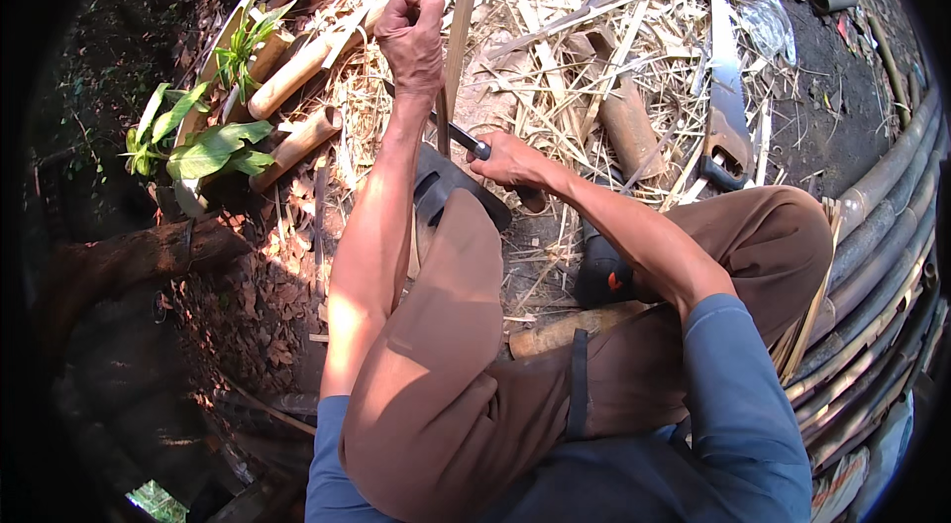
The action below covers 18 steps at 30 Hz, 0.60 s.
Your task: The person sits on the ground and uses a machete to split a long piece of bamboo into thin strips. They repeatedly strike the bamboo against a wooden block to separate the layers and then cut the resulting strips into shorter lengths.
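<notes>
My left hand (411, 43) is closed in a fist at upper centre, beside an upright bamboo strip (460, 33). Its grip on the bamboo is partly hidden by the hand itself. My right hand (507, 164) is wrapped round the handle of a knife. The dark knife blade (462, 137) runs up and left, crossing the lower part of the bamboo and passing behind my left wrist. Just below the blade, a black curved pad or sheet (456, 188) lies against my raised left knee.
Pale bamboo shavings (555, 38) cover the ground ahead. A handsaw (726, 97) lies at the right, beside a brown bamboo section (631, 127). Cut bamboo tubes (307, 77) and a leafy plant (203, 152) are at the left. Long bamboo poles (882, 236) line the right edge.
</notes>
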### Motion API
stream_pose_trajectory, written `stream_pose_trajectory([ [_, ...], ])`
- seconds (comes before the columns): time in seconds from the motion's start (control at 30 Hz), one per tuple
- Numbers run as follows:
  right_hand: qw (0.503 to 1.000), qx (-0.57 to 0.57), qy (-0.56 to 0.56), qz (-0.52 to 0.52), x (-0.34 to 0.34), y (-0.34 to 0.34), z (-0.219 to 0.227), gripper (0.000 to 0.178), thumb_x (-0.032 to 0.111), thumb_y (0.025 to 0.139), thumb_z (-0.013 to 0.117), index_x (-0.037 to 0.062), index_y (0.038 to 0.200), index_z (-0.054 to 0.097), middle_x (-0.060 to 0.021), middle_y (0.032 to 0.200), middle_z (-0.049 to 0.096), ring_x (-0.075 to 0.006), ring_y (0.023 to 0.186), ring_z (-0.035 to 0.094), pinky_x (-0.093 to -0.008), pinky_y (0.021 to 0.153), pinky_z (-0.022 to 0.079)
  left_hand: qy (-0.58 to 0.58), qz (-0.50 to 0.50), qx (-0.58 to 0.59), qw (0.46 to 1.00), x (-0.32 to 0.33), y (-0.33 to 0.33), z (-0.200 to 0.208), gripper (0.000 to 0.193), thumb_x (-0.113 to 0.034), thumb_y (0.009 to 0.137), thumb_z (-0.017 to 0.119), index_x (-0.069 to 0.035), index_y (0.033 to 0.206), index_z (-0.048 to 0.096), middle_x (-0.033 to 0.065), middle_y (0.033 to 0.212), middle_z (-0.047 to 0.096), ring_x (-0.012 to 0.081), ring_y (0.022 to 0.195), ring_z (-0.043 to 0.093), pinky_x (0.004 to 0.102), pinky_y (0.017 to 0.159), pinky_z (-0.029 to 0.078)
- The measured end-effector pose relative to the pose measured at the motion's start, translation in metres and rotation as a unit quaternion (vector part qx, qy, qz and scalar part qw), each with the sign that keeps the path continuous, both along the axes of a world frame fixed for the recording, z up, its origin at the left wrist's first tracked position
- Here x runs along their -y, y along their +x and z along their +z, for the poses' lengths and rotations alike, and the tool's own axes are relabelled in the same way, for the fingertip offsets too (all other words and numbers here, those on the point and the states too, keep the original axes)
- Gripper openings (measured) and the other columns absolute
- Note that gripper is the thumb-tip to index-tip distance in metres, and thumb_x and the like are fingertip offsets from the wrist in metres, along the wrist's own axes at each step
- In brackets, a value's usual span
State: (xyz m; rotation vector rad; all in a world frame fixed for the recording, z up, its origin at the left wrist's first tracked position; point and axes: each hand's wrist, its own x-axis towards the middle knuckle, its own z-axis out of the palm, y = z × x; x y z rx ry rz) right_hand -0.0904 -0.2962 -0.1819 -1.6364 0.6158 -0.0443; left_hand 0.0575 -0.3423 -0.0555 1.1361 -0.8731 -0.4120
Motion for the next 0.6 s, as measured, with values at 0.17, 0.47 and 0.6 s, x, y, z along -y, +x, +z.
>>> stream_pose_trajectory([
  [0.17,0.999,-0.020,-0.033,-0.019,-0.018,-0.001,0.024,0.021,0.020,0.085,0.062,-0.0004,0.092,0.062,-0.0153,0.069,0.063,-0.0244,0.062,0.060,-0.0392,0.061,0.049,0.016,0.002,0.043,0.999,-0.021,-0.001,0.017,0.022,-0.010,0.089,0.068,-0.010,0.071,0.055,-0.0055,0.060,0.050,0.0027,0.052,0.045,0.0196,0.052,0.041],
  [0.47,0.995,-0.069,0.019,-0.073,-0.029,-0.015,0.039,0.029,0.029,0.084,0.059,0.0007,0.078,0.056,-0.0082,0.059,0.055,-0.0185,0.053,0.054,-0.0353,0.054,0.045,-0.078,-0.022,-0.051,0.995,-0.048,-0.022,0.016,0.021,-0.003,0.087,0.065,-0.007,0.071,0.053,-0.0038,0.064,0.053,0.0014,0.056,0.041,0.0194,0.052,0.032],
  [0.6,0.988,-0.026,0.007,-0.152,-0.014,-0.002,0.093,0.029,0.026,0.085,0.059,-0.0016,0.077,0.060,-0.0095,0.057,0.056,-0.0179,0.052,0.054,-0.0357,0.051,0.044,-0.123,-0.020,-0.070,0.990,-0.064,-0.012,0.017,0.017,-0.004,0.089,0.063,-0.006,0.074,0.054,-0.0002,0.064,0.056,0.0035,0.054,0.043,0.0206,0.053,0.037],
])
